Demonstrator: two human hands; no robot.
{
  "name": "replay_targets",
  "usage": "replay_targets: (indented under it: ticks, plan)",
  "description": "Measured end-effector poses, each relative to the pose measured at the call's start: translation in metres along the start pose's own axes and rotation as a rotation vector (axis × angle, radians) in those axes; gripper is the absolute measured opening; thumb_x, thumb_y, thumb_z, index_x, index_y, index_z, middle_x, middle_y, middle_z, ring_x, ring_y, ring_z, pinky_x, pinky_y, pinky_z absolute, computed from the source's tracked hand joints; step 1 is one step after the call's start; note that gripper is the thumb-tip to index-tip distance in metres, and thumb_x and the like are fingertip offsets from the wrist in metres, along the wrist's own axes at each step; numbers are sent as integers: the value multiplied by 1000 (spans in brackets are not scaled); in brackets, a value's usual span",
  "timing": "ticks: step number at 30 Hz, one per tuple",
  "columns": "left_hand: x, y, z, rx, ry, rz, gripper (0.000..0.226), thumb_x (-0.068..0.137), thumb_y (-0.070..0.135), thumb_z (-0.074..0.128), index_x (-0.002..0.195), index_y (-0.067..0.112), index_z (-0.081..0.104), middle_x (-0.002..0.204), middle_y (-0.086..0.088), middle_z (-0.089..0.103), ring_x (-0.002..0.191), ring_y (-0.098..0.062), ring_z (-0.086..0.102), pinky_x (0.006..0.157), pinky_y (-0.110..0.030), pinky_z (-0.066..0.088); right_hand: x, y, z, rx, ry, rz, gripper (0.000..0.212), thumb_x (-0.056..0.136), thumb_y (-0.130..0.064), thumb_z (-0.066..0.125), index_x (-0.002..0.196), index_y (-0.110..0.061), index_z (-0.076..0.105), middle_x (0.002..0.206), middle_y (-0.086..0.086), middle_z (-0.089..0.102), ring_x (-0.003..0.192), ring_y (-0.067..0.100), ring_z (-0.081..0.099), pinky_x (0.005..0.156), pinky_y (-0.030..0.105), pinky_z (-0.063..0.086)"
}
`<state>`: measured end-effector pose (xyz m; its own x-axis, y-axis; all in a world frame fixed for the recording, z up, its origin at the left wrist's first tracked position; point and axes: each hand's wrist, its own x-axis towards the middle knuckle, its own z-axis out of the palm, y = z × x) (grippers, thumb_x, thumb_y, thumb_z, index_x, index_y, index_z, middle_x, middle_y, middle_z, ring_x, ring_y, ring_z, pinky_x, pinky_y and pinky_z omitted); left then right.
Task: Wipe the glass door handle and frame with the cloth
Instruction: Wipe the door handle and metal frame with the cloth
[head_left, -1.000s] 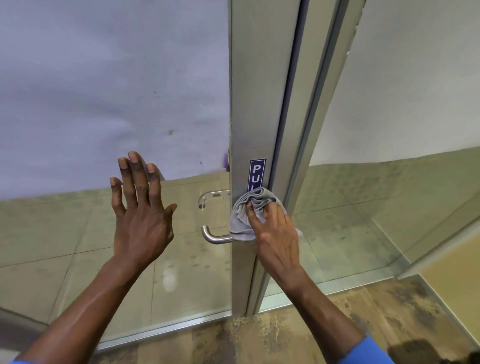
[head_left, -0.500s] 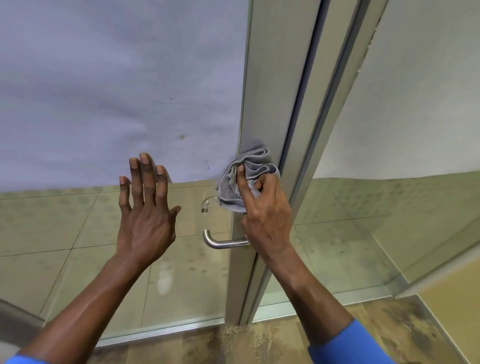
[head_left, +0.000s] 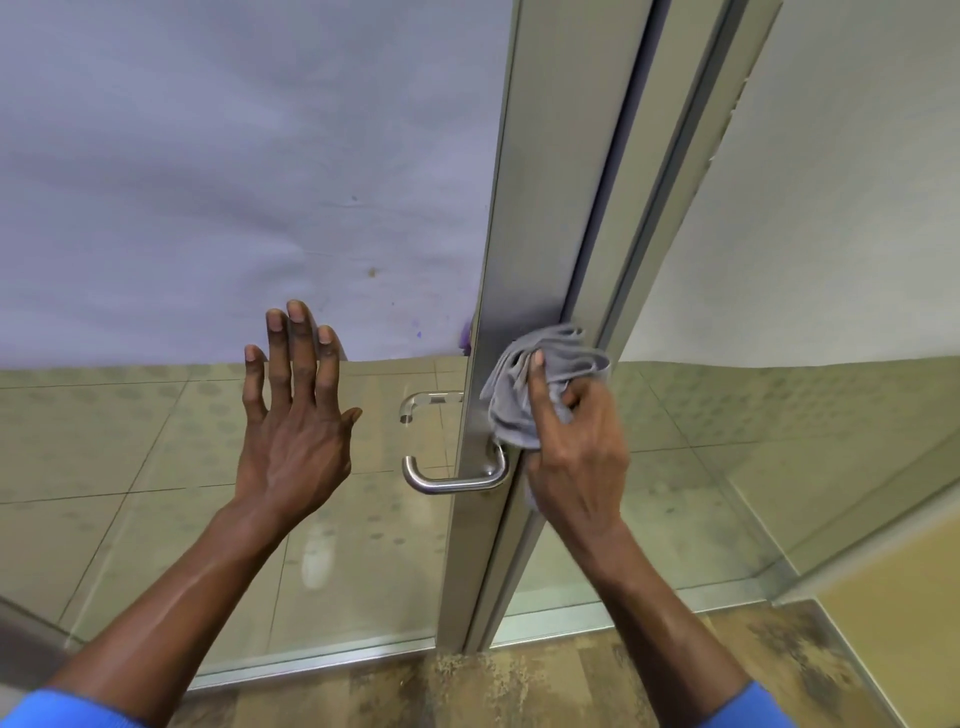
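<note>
Metal frame (head_left: 524, 218): cloth (head_left: 524, 395) bunched in right hand (head_left: 576, 457), above handle (head_left: 452, 480).

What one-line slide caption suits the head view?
Right hand presses grey cloth on door frame above handle; left hand spread open.

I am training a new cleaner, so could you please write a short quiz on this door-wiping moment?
1. True or false: the cloth is in the left hand.
2. What does the cloth touch? A) glass B) frame C) floor
3. Fill in: the handle lies ____ the cloth.

Key: 1. False; the right hand grips it, and the left is open, fingers spread, at the glass. 2. B. 3. Below.
</note>
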<state>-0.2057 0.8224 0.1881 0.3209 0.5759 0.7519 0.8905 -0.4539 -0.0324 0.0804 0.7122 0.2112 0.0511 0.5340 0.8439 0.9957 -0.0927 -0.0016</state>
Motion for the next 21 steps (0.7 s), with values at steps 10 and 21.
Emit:
replay_targets:
  ticks: [10,21]
  plan:
    - [0,0,-3,11,2,-2,118,104,25,75,180,3,-14,187,-23,-24,175,-40,-25,142,-60,-11,20,17,7,-3,-8,-60,76,84,10,59,156,-12,55,107,19,56,90,32,54,66,39,47]
    - [-3,-3,-4,42,-21,12,120,104,27,77,180,3,-13,187,-23,-25,175,-41,-25,142,-59,-11,-108,-7,60,187,-269,263,83,82,4,82,157,-18,55,110,16,53,81,24,55,56,31,54]
